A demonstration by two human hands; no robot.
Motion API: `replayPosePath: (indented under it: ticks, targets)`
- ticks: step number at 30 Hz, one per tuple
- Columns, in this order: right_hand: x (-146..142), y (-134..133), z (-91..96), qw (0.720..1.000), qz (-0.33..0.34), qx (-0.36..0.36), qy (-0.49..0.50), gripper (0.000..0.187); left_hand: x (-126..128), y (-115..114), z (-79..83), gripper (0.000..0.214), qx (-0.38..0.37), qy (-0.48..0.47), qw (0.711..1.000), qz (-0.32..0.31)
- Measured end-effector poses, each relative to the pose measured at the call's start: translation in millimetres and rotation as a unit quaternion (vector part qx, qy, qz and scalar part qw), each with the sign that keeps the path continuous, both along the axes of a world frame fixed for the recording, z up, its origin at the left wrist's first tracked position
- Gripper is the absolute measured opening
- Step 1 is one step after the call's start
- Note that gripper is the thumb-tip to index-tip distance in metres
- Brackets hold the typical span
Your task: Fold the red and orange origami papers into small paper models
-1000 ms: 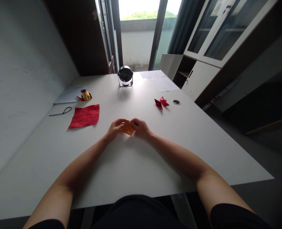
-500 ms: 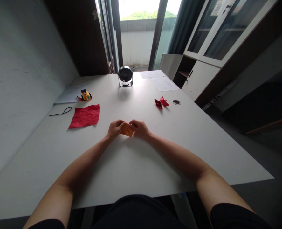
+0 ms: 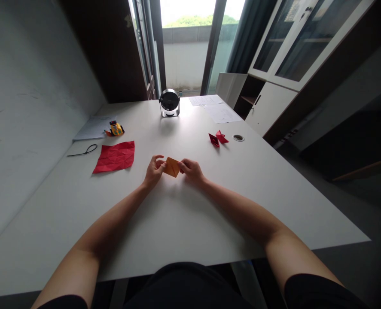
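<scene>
A small folded orange paper (image 3: 172,167) is held just above the white table between my two hands, with crease lines across its face. My left hand (image 3: 154,170) pinches its left corner between thumb and fingers, the index finger slightly raised. The right corner is gripped by my right hand (image 3: 191,169), its fingers curled behind. Farther left lies a flat, creased red paper sheet (image 3: 114,157). Two small folded red paper boats (image 3: 218,138) rest beyond my right hand.
A round black device on a metal stand (image 3: 169,102) is at the far side of the table (image 3: 190,223). To the left are a yellow toy (image 3: 115,128), a black cable tie (image 3: 86,150) and papers (image 3: 93,127). A cable hole (image 3: 238,137) and printed sheets (image 3: 220,112) are at the right.
The orange paper has been raised and turned, so it now stands on a corner like a diamond. My left fingers have shifted off its top edge to its left corner.
</scene>
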State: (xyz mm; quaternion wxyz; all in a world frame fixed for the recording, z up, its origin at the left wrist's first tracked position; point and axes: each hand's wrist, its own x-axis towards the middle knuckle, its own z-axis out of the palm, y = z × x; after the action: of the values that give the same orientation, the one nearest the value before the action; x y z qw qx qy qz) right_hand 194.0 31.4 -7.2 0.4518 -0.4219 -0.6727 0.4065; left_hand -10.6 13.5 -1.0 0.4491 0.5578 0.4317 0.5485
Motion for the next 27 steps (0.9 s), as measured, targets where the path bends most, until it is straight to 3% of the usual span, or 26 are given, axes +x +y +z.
replayPosePath:
  ticks: [8,13,19,27]
  targets:
    - [-1,4,-6.2,0.997,-0.015,-0.007,0.076,0.027,2,1,-5.0,0.009,0.021,0.042,0.999,-0.002]
    - [-2,5,-5.8,0.994,0.025,-0.002,0.110,0.020,-1,2,-1.8,0.017,0.002,0.036,0.999,0.033]
    - [-3,5,-7.9,0.995,0.023,0.018,0.094,0.020,-1,-1,1.1,0.028,-0.021,-0.019,0.999,-0.041]
    - [0,3,-3.1,0.996,0.022,0.016,0.086,0.024,2,-8,6.2,0.042,-0.007,0.047,0.995,-0.091]
